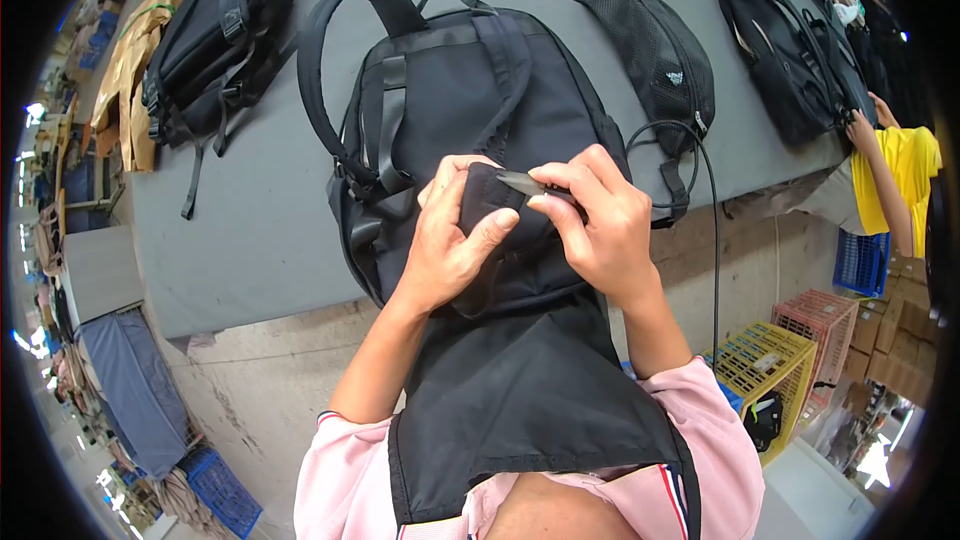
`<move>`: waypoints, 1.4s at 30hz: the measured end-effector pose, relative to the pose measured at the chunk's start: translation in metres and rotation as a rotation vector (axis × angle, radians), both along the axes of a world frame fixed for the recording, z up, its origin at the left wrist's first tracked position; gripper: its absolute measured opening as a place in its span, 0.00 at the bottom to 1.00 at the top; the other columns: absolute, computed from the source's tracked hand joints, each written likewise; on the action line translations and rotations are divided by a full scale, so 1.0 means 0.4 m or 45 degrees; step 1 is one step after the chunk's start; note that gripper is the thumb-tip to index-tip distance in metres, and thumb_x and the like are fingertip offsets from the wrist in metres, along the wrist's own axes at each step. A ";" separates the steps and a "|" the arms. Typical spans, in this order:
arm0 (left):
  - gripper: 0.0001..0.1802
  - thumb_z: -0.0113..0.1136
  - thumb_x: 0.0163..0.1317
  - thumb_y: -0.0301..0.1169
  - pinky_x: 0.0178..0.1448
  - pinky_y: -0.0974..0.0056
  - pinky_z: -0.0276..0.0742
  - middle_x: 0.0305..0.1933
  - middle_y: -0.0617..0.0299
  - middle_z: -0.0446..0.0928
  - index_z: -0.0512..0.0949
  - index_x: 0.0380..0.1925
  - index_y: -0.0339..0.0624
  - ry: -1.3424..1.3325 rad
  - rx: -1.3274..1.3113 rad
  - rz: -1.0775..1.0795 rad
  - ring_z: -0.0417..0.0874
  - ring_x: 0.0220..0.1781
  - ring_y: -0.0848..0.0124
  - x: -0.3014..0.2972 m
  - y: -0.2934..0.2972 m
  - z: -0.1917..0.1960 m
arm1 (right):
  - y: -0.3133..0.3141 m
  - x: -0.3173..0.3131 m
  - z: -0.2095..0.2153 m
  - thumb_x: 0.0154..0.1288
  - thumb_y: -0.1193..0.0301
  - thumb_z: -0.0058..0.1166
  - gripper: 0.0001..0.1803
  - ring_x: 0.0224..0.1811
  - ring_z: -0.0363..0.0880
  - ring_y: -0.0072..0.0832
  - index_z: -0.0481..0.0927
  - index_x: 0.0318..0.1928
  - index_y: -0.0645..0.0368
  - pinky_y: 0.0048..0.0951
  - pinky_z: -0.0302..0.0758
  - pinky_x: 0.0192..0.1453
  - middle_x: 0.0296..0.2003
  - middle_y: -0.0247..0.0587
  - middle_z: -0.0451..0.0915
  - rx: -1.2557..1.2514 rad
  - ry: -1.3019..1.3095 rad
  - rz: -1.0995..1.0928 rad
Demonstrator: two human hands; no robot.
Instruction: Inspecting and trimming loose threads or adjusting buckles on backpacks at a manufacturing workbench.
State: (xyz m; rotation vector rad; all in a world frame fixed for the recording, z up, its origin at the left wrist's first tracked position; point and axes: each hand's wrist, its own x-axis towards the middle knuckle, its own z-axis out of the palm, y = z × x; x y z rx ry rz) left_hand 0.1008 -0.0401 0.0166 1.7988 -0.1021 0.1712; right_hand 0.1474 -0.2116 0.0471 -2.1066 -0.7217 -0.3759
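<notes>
A black backpack (pixel 555 70) lies on the grey table before me, its shoulder straps facing up. My left hand (pixel 445 230) pinches the padded end of one shoulder strap (pixel 485 198), folding it up over the bag's lower part. In my right hand (pixel 605 225) is a pair of thread snips (pixel 522 183), its pointed metal blades touching or very close to the strap's edge. My fingers cover most of the snips' handle. The other shoulder strap (pixel 318 70) loops out to the left.
Along the grey table (pixel 250 270) lie another black backpack (pixel 225 40) on the left, a black waist bag (pixel 655 65) and a black bag (pixel 785 70) at right, where a co-worker in yellow (pixel 905 180) stands. A black cable (pixel 716 240) hangs over the front edge. Below are yellow (pixel 770 365) and pink crates (pixel 820 320).
</notes>
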 end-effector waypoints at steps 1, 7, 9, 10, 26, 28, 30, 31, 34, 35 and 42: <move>0.19 0.64 0.54 0.36 0.54 0.59 0.64 0.44 0.55 0.72 0.74 0.40 0.35 0.117 -0.176 0.047 0.73 0.48 0.59 0.000 -0.007 0.013 | -0.004 0.005 -0.004 0.51 0.73 0.62 0.08 0.21 0.73 0.33 0.79 0.33 0.56 0.30 0.69 0.25 0.25 0.36 0.72 -0.002 0.058 0.005; 0.13 0.65 0.51 0.29 0.64 0.54 0.50 0.51 0.59 0.72 0.74 0.35 0.37 -0.469 1.023 0.440 0.71 0.55 0.62 0.071 0.064 0.069 | -0.089 0.006 -0.012 0.52 0.80 0.62 0.13 0.28 0.70 0.20 0.78 0.39 0.60 0.22 0.68 0.30 0.31 0.34 0.70 0.260 0.190 -0.311; 0.12 0.66 0.50 0.28 0.66 0.49 0.46 0.57 0.60 0.70 0.73 0.31 0.37 -0.382 1.308 0.289 0.66 0.63 0.64 0.101 0.080 0.044 | -0.101 -0.015 -0.027 0.51 0.80 0.63 0.14 0.29 0.71 0.20 0.78 0.40 0.60 0.21 0.70 0.32 0.32 0.33 0.70 0.246 0.264 -0.341; 0.11 0.65 0.51 0.30 0.67 0.48 0.46 0.58 0.59 0.69 0.74 0.30 0.36 -0.300 1.305 0.241 0.65 0.64 0.64 0.116 0.093 0.017 | -0.111 -0.029 -0.032 0.51 0.80 0.63 0.14 0.28 0.71 0.20 0.78 0.40 0.60 0.22 0.70 0.33 0.32 0.33 0.70 0.154 0.356 -0.364; 0.17 0.55 0.63 0.38 0.67 0.53 0.52 0.60 0.57 0.68 0.76 0.25 0.33 0.120 0.660 0.125 0.63 0.65 0.61 0.140 0.146 -0.041 | -0.003 -0.010 -0.122 0.51 0.73 0.60 0.17 0.27 0.79 0.43 0.72 0.42 0.56 0.39 0.75 0.29 0.36 0.39 0.77 -0.631 0.360 -0.042; 0.17 0.56 0.63 0.37 0.64 0.63 0.59 0.59 0.57 0.69 0.73 0.22 0.35 0.245 0.108 0.172 0.66 0.60 0.66 0.135 0.146 -0.040 | 0.003 -0.013 -0.147 0.51 0.73 0.61 0.14 0.27 0.79 0.42 0.73 0.39 0.58 0.37 0.74 0.29 0.36 0.41 0.77 -0.506 0.395 0.005; 0.17 0.57 0.63 0.36 0.63 0.64 0.59 0.59 0.57 0.69 0.71 0.20 0.36 0.283 -0.097 0.212 0.66 0.58 0.69 0.138 0.163 -0.055 | -0.016 -0.009 -0.123 0.50 0.75 0.62 0.14 0.28 0.80 0.40 0.74 0.38 0.59 0.35 0.75 0.31 0.36 0.41 0.77 -0.310 0.513 0.098; 0.18 0.58 0.62 0.35 0.63 0.65 0.59 0.59 0.57 0.69 0.69 0.18 0.37 0.321 -0.309 0.238 0.67 0.56 0.71 0.139 0.167 -0.062 | -0.031 -0.009 -0.110 0.49 0.77 0.63 0.14 0.29 0.80 0.38 0.74 0.37 0.60 0.32 0.75 0.32 0.36 0.42 0.78 -0.119 0.632 0.178; 0.20 0.59 0.61 0.35 0.61 0.65 0.59 0.58 0.58 0.70 0.65 0.16 0.39 0.316 -0.323 0.276 0.68 0.54 0.72 0.150 0.166 -0.066 | -0.082 -0.009 -0.075 0.48 0.82 0.63 0.15 0.38 0.76 0.21 0.77 0.38 0.61 0.23 0.72 0.44 0.37 0.36 0.78 0.482 1.094 0.231; 0.21 0.59 0.61 0.36 0.62 0.63 0.59 0.57 0.58 0.70 0.65 0.15 0.38 0.316 -0.272 0.302 0.69 0.55 0.70 0.148 0.171 -0.069 | -0.103 -0.007 -0.056 0.47 0.82 0.63 0.15 0.39 0.74 0.20 0.76 0.38 0.62 0.22 0.70 0.45 0.36 0.34 0.78 0.667 1.187 0.291; 0.20 0.59 0.59 0.41 0.66 0.55 0.50 0.53 0.60 0.73 0.78 0.21 0.32 0.152 0.983 0.341 0.67 0.62 0.64 0.155 0.146 -0.078 | -0.243 0.021 -0.033 0.48 0.80 0.57 0.13 0.20 0.57 0.15 0.69 0.35 0.61 0.16 0.54 0.22 0.27 0.33 0.65 1.487 1.165 0.321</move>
